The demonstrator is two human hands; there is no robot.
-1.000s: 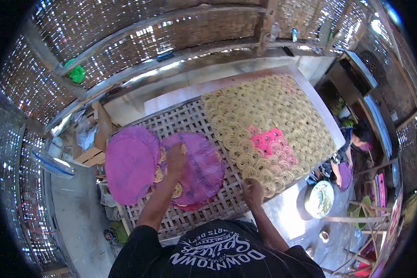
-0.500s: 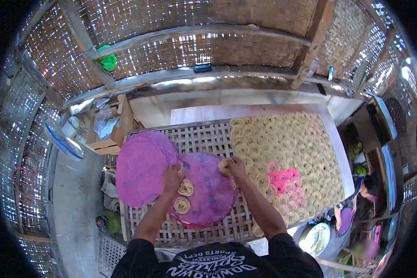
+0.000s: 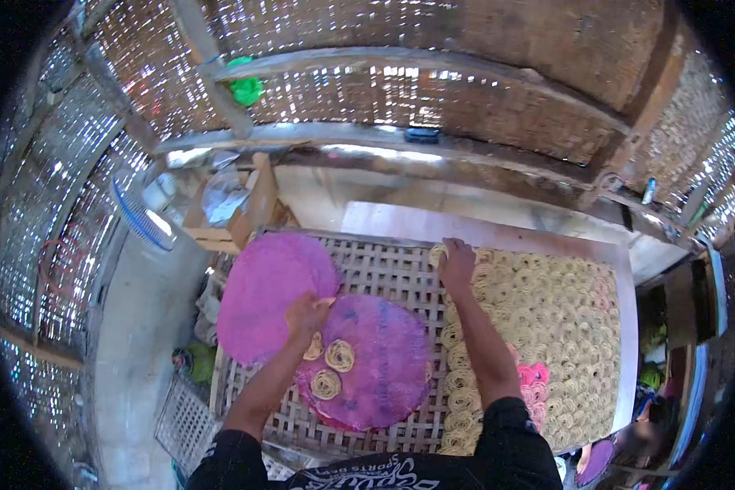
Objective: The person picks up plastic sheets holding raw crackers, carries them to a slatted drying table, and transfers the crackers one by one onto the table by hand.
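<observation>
My right hand (image 3: 457,265) reaches to the far left corner of the rows of coiled noodle nests, its fingers closed on a pale noodle nest (image 3: 438,255). My left hand (image 3: 306,316) is closed between two round purple sheets, the left sheet (image 3: 273,286) and the right sheet (image 3: 384,351); a small pale bit shows at its fingertips, but what it grips is unclear. Two loose noodle nests lie on the right sheet, an upper nest (image 3: 340,355) and a lower nest (image 3: 327,385). A partly hidden nest (image 3: 314,348) lies beside my left wrist.
Rows of pale nests (image 3: 572,351), with some pink nests (image 3: 534,377), cover the right of a woven slatted rack (image 3: 384,265). Behind stands a cardboard box (image 3: 257,196); a fan (image 3: 143,214) is at left. Another person (image 3: 641,437) sits at lower right.
My right hand has moved with a noodle nest from above the right purple sheet to the far left corner of the rows. My left hand stays near the sheets. The view has shifted.
</observation>
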